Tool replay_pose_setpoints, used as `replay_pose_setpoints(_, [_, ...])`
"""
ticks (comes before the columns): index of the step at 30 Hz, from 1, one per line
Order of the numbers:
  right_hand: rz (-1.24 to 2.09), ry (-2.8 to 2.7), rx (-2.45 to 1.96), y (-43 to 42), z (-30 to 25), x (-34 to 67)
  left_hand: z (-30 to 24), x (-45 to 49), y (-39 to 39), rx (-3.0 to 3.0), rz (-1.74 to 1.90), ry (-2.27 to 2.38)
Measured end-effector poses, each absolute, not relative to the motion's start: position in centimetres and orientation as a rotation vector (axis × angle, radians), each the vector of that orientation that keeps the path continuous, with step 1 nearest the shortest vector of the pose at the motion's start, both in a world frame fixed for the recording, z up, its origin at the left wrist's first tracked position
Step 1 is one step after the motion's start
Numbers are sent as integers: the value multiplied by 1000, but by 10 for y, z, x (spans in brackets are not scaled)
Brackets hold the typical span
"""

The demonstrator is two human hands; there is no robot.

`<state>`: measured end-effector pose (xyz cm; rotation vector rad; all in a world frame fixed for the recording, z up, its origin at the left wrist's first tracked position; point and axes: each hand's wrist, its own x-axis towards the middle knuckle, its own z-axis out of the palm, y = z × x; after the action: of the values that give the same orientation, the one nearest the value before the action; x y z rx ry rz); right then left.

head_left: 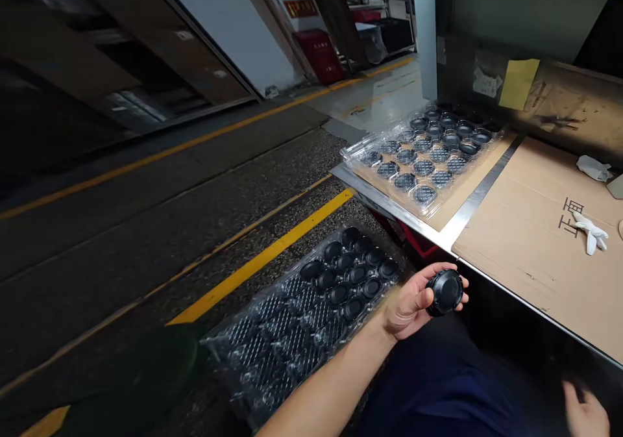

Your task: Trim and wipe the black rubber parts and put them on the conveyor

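Observation:
My left hand [406, 307] is closed around a round black cap-like part [446, 292] with a ridged rim, its flat face turned up. It is held just off the table's front edge. In the bottom right corner is my right hand [588, 416], slightly blurred and partly cut off by the frame. Its thumb and fingers stand apart, and nothing shows between them. Below and left of my left arm lies a clear plastic tray [214, 343] with round pockets; similar black parts [357, 273] sit in its far end, while the near pockets hold none.
A second clear tray [353, 154] with several black parts rests on the table's left corner. Cardboard [516, 242] covers the tabletop, with a white glove-like item [590, 232] and a crumpled white piece [594, 167] on it. A red bin [318, 54] stands beyond the yellow-lined floor.

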<state>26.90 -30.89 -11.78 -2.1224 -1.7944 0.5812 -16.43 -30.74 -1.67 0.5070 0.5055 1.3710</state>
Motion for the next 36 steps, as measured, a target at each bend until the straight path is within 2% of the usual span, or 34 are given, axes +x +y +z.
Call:
replay_pose_setpoints(3, [619,-1884,-1782,-310,-80,212,13,-182,-288,716,1430,642])
replay_pose_setpoints(6, [416,-1954,-1339,-300,-20,176,40,-200,-269,948,1520,940])
replay_pose_setpoints(10, [132,-2013,-1184,-246,41,160,63,-204,-246,1366,1423,1374])
replay_pose_setpoints(14, [49,-2103,-1062,-159,67,126,62,-185,-214,1649,1206,1421])
replay_pose_setpoints(19, [124,-2510,-1210,-68,58,78,57,-162,-178,1697,1236,1328])
replay_pose_setpoints(23, [121,-2543,-1273,-53,25,72,70,-184,-170,1777,1230,1315])
replay_pose_setpoints(27, [223,-2452,-1278,-59,-2,79,87,-252,-151,1987,1054,1716])
replay_pose_setpoints(32, [346,-2422,-1299,-58,-8,78,99,-360,-82,1889,629,2422])
replay_pose_setpoints(36, [394,-2396,-1296,-58,-9,78,96,-410,-21,1789,255,2632])
